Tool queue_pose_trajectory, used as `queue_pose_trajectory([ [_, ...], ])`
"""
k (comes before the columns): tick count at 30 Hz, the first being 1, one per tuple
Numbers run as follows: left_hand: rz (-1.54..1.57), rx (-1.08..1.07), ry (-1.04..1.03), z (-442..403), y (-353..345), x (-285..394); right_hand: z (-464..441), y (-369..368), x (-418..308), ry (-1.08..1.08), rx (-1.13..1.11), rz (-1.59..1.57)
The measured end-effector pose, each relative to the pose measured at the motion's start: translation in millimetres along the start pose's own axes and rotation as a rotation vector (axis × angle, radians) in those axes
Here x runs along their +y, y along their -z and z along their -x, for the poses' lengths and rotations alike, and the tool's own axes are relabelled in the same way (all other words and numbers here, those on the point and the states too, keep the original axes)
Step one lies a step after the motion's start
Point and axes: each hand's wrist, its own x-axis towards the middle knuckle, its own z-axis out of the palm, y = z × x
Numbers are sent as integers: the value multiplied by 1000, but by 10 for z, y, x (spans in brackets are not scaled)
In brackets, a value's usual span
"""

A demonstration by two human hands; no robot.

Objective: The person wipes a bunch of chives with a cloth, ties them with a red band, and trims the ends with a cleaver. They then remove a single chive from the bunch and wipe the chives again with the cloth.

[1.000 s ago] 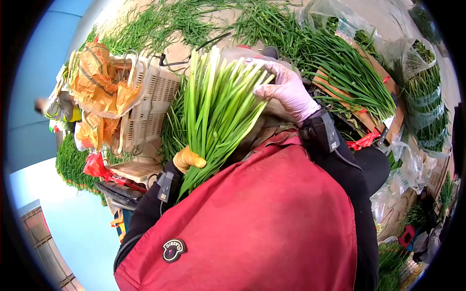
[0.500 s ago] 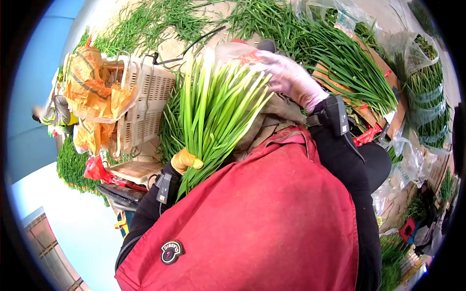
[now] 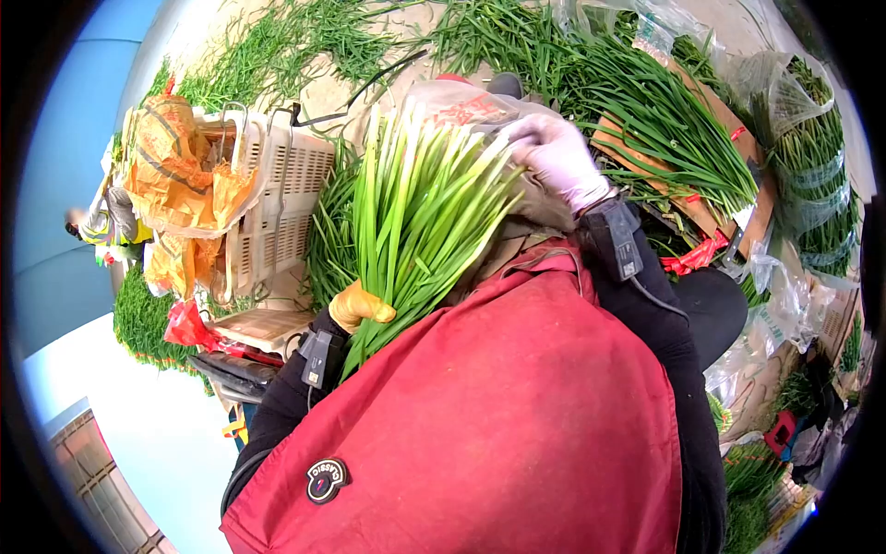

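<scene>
A thick bunch of garlic chives [image 3: 420, 212] lies over my lap, its pale stem ends pointing away from me. My left hand [image 3: 360, 307], in a yellow glove, is closed around the leafy part low on the bunch. At the right side of the pale ends is my right hand [image 3: 558, 162], in a pale pinkish glove. Its fingers are curled together beside the outermost stems; what they pinch, if anything, is hidden. A red apron [image 3: 480, 397] covers my front, and clear plastic with red print [image 3: 461, 102] lies beyond the stem ends.
To the left stands a white plastic crate [image 3: 300, 175] with an orange bag [image 3: 166, 166] over it. More chives [image 3: 664, 129] lie on a brown board [image 3: 761, 212] at right, near a plastic-wrapped bundle [image 3: 817, 175]. Loose leaves [image 3: 341, 37] litter the ground ahead.
My right hand has turned and its outstretched, blurred fingers have curled in by the stem ends. My left hand and the bunch have shifted slightly to the right.
</scene>
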Motion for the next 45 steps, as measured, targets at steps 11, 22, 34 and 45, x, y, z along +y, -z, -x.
queue_pose_trajectory([
  [11,127,-12,33,36,-81,22,196,497,222,10,-132,60],
  [22,44,19,49,22,-34,-7,199,13,145,-11,-377,-391],
  [34,-4,3,26,19,81,-72,128,366,479,-73,-54,-313],
  [45,-137,38,-13,31,92,-27,187,238,-75,-234,-309,-182],
])
